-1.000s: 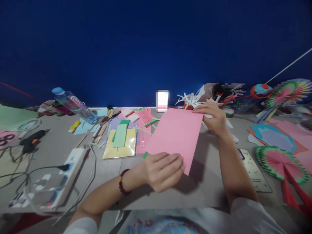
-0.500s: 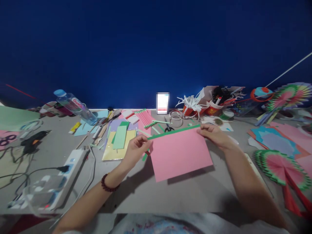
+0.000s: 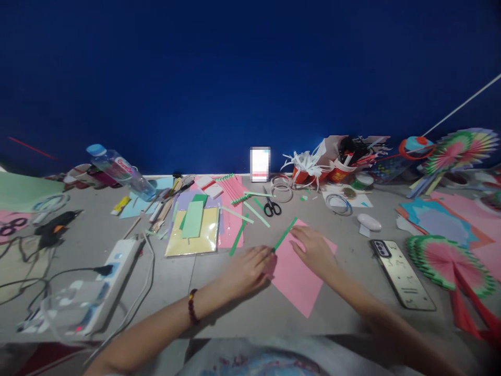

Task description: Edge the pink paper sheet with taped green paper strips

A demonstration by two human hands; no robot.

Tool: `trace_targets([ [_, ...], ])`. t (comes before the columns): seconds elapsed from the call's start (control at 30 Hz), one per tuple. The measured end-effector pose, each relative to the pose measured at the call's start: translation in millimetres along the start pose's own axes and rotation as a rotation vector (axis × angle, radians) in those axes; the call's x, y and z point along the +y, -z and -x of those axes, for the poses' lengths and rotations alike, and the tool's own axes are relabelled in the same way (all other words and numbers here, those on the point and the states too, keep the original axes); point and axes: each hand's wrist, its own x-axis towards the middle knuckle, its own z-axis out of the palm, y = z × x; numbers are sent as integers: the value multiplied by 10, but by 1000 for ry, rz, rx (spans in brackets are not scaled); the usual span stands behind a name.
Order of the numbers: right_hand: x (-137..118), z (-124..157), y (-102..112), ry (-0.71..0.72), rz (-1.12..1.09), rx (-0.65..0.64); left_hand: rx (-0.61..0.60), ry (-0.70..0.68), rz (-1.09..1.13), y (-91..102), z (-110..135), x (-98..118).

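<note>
A sheet of pink paper (image 3: 303, 292) with a green strip (image 3: 285, 233) along one edge lies turned at an angle on the table. My left hand (image 3: 250, 269) is closed at its left corner, the fingers together over the end of the green edge and covering that corner. On the upper part of the sheet, close to the green edge, rests my right hand (image 3: 315, 253), palm down with the fingers stretched out and apart. Black-handled scissors (image 3: 272, 209) lie beyond the sheet, near loose green strips (image 3: 238, 237).
At left are a power strip (image 3: 105, 287) with cables, a bottle (image 3: 125, 172) and a yellow paper pack (image 3: 195, 245). A phone (image 3: 403, 277), a white mouse-shaped object (image 3: 369, 222) and a pink-green paper fan (image 3: 446, 261) lie at right. Red cups (image 3: 340, 172) stand along the back.
The pink paper has come down from being held up between both hands onto the table and turned. My right hand has moved left and down; my left hand has moved right.
</note>
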Motion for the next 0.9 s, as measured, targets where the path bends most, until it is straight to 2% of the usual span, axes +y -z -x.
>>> trace_targets([
  [0.1,-184,149,-92,216,-6,-109,-91,-96,51,-144,16,79],
  [0.2,-181,200,-144,280,8,-172,-143,-74,94,-229,62,96],
  [0.5,277,-131,-65,218,65,-190,-156,-52,142,-219,84,98],
  [0.73,369,-110,-106,176,175,-103,-165,-41,153,-207,75,109],
  [0.9,383,-120,-79,81,283,-60,-157,-42,153,-201,73,117],
])
